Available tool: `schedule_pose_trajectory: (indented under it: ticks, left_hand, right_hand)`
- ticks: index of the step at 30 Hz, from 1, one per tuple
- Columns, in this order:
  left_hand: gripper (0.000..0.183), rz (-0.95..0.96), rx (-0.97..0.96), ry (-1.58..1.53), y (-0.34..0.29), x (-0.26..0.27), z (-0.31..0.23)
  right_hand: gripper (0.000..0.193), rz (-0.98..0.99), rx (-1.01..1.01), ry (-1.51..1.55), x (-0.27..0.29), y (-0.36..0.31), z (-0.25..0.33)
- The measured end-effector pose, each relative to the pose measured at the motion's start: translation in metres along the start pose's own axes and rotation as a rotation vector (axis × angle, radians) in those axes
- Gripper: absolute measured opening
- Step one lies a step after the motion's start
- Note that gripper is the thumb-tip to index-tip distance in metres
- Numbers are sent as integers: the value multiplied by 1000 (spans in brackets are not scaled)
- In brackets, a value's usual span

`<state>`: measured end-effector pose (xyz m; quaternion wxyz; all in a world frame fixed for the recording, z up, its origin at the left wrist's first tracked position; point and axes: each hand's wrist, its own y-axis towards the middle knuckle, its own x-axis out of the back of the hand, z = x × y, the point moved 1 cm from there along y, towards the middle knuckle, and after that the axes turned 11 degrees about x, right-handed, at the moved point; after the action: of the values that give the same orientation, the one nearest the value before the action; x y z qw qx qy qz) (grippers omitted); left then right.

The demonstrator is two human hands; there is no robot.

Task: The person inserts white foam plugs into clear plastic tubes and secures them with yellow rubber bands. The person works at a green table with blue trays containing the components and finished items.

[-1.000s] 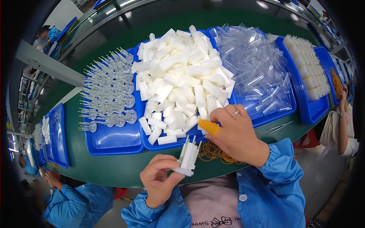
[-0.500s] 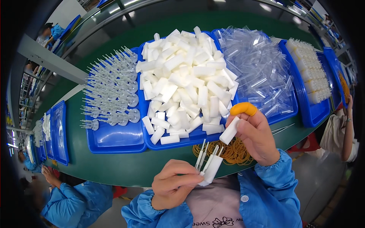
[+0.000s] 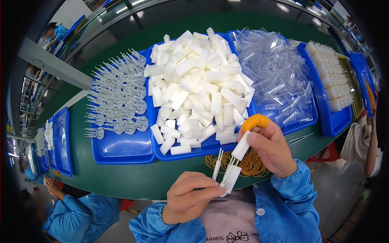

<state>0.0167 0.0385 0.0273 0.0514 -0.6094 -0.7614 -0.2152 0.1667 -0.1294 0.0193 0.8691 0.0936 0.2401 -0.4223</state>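
Note:
My left hand [image 3: 188,198] pinches the base of a pronged plastic part [image 3: 217,166], whose thin grey-white pins point up and away. A white foam block [image 3: 232,179] sits against some of those pins. Between thumb and index finger, my right hand [image 3: 272,146] grips another white foam piece [image 3: 242,146]; an orange finger cot [image 3: 257,120] covers that index finger. The lower end of this piece meets the tips of the pins just beyond the foam block. Behind both hands, a blue tray [image 3: 174,156] is heaped with similar white foam pieces.
Pronged parts [image 3: 117,93] stand in a tray at left. Clear plastic sleeves [image 3: 275,73] fill the one right of the foam. Rubber bands [image 3: 255,164] lie near my right hand, tweezers [image 3: 300,138] farther right. Beyond is a tray of packed whitish parts [image 3: 330,77]. Another person's blue sleeve [image 3: 81,214] shows lower left.
My right hand has lowered the foam piece down and slightly left onto the pin tips. My left hand has shifted a little right with the pronged part.

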Motion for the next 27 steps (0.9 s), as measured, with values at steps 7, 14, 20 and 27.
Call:
schedule_pose_trajectory:
  ticks: [7, 14, 20, 27]
  left_hand:
    - [32, 37, -45, 68, 2, 3, 0]
    - [32, -114, 119, -53, -6, -9, -4]
    - [18, 24, 351, -221, -14, -13, 14]
    - [22, -174, 351, -457, -14, -9, 17]
  right_hand:
    - [17, 194, 28, -264, -4, -6, 7]
    - [14, 282, 294, -454, -15, -20, 4]
    - [25, 240, 570, -1141, -14, 20, 29]
    - [33, 243, 671, -1711, -11, 45, 5]
